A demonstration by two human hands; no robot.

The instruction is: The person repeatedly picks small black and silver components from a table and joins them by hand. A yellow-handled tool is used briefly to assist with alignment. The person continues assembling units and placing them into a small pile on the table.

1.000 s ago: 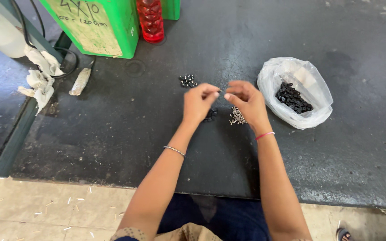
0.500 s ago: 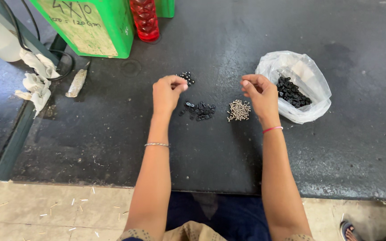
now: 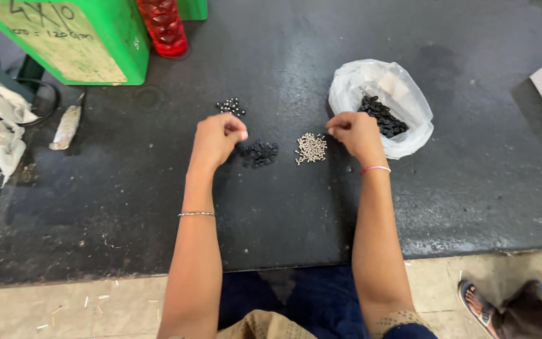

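Both forearms reach straight forward over the dark table (image 3: 127, 188); the left hand (image 3: 216, 139) is curled narrow, fingertips pinched, just beside the pile of small black pieces (image 3: 259, 152). The right hand (image 3: 356, 134) is likewise closed in a loose fist, just right of the heap of small silver pins (image 3: 311, 147); I cannot tell what either holds.

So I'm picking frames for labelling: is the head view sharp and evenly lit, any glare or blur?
Head view: mostly sharp, light soft and even; faint sheen on the dark mat, mild glare on the plastic bag; left hand and right hand crisp, small-part piles resolved only as specks.
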